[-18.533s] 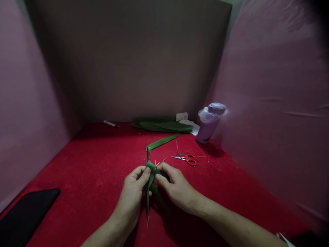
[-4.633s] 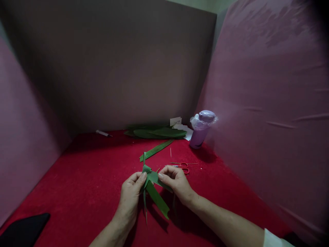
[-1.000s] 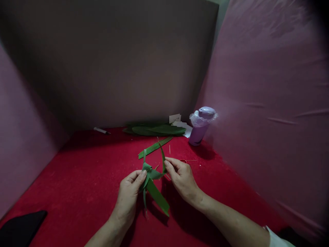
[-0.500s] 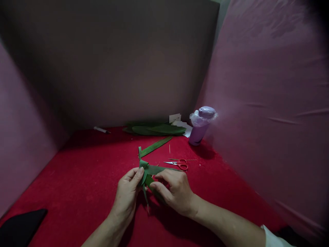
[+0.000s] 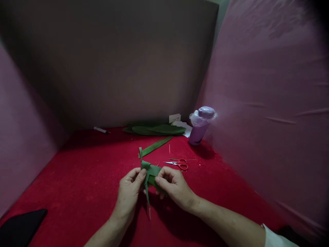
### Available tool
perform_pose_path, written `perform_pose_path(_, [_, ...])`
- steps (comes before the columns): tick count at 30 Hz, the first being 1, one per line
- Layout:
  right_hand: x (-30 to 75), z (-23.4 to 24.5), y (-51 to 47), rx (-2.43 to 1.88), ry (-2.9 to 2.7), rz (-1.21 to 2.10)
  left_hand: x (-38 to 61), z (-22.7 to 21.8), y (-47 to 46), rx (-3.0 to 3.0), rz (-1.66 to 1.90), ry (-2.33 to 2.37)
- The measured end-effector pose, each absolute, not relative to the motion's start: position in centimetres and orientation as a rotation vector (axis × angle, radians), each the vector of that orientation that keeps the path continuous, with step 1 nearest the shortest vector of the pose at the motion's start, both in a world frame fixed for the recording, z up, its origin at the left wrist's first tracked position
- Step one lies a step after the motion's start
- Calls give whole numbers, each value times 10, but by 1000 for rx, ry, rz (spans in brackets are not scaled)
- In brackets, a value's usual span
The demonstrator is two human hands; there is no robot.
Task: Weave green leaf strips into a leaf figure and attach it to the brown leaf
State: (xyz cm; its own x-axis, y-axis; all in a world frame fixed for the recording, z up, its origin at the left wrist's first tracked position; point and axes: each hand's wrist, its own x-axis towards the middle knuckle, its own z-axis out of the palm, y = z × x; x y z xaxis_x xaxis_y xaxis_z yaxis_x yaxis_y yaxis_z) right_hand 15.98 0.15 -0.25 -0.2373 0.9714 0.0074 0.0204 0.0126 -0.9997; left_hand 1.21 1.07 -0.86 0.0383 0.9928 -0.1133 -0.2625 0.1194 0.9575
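now the right hand [image 5: 177,187], looser earlier, pinches the folded leaf [image 5: 153,170] beside the left hand [image 5: 130,187]. both grips seemingly steady it.

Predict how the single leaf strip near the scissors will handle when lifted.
The leaf strip is probably light, looking thin and narrow. It likely bends readily: the similar green leaf in the left hand is folded over. Lying flat, it seems unlikely to roll.
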Motion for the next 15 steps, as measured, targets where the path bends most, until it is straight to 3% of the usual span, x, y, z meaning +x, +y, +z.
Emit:
perform_pose_path(6, [160,-5,2,-1106,-1360,1369,11,-9,11,948,1199,1086])
perform_pose_path(15, [164,-10,2,-1297,-1638,888,12,-8,11,1008,1163,1127])
